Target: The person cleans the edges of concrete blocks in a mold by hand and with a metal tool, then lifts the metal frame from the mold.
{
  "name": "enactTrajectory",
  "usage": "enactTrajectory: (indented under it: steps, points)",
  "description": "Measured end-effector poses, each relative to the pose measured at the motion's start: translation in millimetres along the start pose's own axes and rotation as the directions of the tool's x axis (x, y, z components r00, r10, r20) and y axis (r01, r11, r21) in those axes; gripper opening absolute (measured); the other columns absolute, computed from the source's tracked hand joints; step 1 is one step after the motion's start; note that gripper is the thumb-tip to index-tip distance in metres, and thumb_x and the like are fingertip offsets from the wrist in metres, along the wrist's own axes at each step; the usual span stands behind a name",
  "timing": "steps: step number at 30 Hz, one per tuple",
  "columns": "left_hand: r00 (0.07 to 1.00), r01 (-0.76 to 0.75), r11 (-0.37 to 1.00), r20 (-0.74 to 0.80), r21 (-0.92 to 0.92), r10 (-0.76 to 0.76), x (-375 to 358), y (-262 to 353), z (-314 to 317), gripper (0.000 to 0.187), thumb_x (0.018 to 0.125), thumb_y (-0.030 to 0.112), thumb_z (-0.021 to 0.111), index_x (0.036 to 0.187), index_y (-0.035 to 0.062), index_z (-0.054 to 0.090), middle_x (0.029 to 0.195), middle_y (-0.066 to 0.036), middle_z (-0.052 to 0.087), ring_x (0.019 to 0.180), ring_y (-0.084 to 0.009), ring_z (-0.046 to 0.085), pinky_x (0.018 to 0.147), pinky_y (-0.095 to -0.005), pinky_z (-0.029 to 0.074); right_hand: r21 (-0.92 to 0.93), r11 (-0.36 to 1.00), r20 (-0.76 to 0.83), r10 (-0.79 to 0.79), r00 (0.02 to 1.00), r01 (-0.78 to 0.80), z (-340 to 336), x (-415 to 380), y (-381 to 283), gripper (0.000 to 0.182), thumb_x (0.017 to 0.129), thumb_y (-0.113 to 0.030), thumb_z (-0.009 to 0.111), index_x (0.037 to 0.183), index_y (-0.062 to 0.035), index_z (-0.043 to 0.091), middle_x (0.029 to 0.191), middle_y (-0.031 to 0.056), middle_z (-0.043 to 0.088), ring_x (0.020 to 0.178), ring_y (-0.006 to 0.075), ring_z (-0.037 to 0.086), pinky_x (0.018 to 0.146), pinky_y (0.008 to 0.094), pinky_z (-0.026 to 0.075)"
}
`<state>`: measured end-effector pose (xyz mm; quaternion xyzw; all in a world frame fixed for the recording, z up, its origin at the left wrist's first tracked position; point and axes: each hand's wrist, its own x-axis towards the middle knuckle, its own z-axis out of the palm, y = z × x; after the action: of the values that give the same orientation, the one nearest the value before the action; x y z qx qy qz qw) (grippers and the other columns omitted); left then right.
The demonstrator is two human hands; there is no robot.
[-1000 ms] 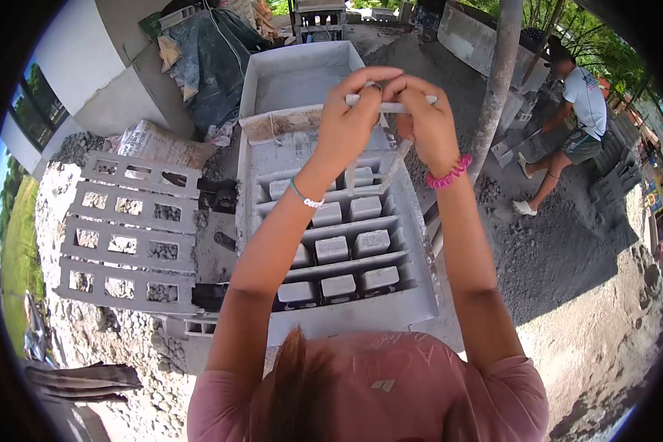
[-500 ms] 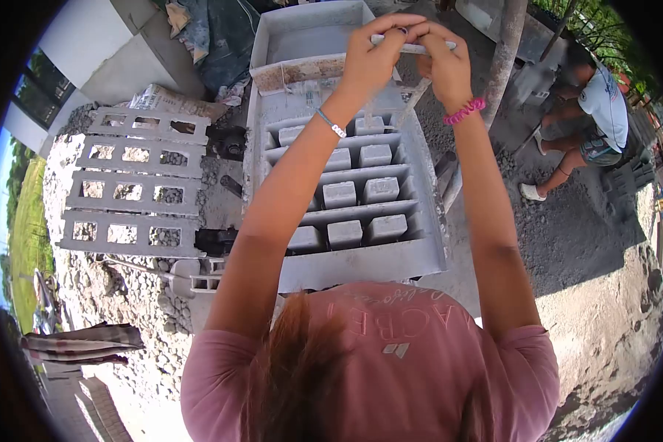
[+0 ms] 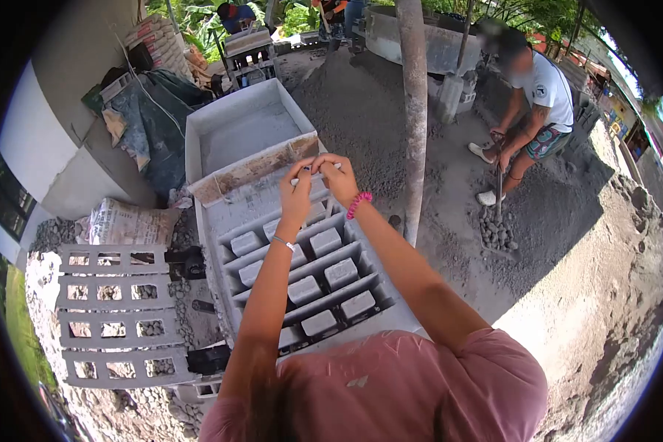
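Note:
My left hand [image 3: 297, 197] and my right hand [image 3: 337, 181] are closed close together around a pale crossbar handle [image 3: 295, 182]. Most of the bar is covered by my fingers; only its light ends show. What the handle joins to lower down is largely hidden behind my hands and forearms. Below them lies a grey metal block mould [image 3: 221, 283], split by thin walls into rows. Several rectangular grey cores [image 3: 303, 290] stand up in those rows. My left forearm crosses over part of the mould.
A shallow metal tray [image 3: 250, 136] adjoins the mould's far end. Left are hollow concrete blocks [image 3: 118, 291] in rows and a printed sack [image 3: 129, 225]. A wooden post [image 3: 412, 110] rises on the right, near a person [image 3: 545, 96] holding a shovel [image 3: 499, 199] by a sand pile [image 3: 361, 110].
My view has swung upward and right, showing more background. Both hands, still on the bar, are lower and nearer the mould's far rows. The person's shovel now has stones at its blade.

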<state>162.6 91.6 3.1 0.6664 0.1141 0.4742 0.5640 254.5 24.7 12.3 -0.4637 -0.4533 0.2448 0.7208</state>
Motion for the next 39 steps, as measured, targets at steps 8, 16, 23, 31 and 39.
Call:
enactTrajectory:
  steps: [8,16,23,31,39]
  points:
    - [0.975,0.192,0.970,-0.083,-0.146,-0.206,9.6,-45.6,-21.8,0.023,0.080,0.014,0.040,0.089,0.0007,0.057,0.053,0.004,0.043,0.039,0.0001,0.030,0.034,-0.0177,0.021,-0.092,0.989,-0.033,-0.116,0.993,0.113,8.7,25.9,71.5,0.018,0.072,-0.009,0.042,0.063,0.0000,0.054,0.059,0.0011,0.052,0.056,0.0063,0.043,0.050,0.0210,0.033]
    - [0.976,0.201,0.978,-0.075,-0.049,-0.205,23.6,-95.2,-34.6,0.024,0.079,0.012,0.038,0.084,0.0007,0.058,0.053,0.005,0.041,0.040,0.0001,0.029,0.035,-0.0186,0.020,-0.107,0.984,-0.058,0.138,0.989,-0.143,3.6,41.5,92.0,0.019,0.072,-0.011,0.044,0.062,0.0024,0.052,0.059,0.0045,0.053,0.058,0.0105,0.046,0.055,0.0257,0.036]
    - [0.950,0.314,0.939,-0.058,0.140,-0.308,5.5,-123.4,-52.3,0.021,0.078,0.009,0.039,0.080,-0.0017,0.057,0.064,-0.002,0.051,0.060,-0.0051,0.040,0.052,-0.0213,0.033,0.119,0.921,-0.065,0.381,0.922,-0.372,2.1,21.5,150.8,0.017,0.072,-0.009,0.043,0.064,-0.0023,0.056,0.061,-0.0013,0.052,0.044,0.0021,0.034,0.038,0.0186,0.025]
    - [0.932,0.348,0.932,-0.140,0.099,-0.333,-2.8,-115.4,-81.8,0.020,0.077,0.005,0.039,0.085,-0.0008,0.057,0.066,-0.001,0.053,0.060,-0.0059,0.042,0.053,-0.0210,0.035,0.170,0.930,0.003,0.331,0.944,-0.327,36.0,13.9,148.5,0.016,0.073,-0.005,0.040,0.070,-0.0034,0.056,0.059,-0.0035,0.047,0.042,0.0004,0.029,0.037,0.0176,0.021]
    - [0.960,0.234,0.968,-0.180,0.084,-0.217,1.8,-61.0,-96.4,0.020,0.077,0.005,0.039,0.082,-0.0022,0.057,0.067,-0.001,0.053,0.060,-0.0047,0.040,0.051,-0.0196,0.032,0.132,0.954,0.083,0.261,0.962,-0.270,68.3,20.6,119.2,0.015,0.075,-0.006,0.040,0.071,-0.0024,0.054,0.061,-0.0030,0.046,0.043,0.0006,0.030,0.038,0.0173,0.021]
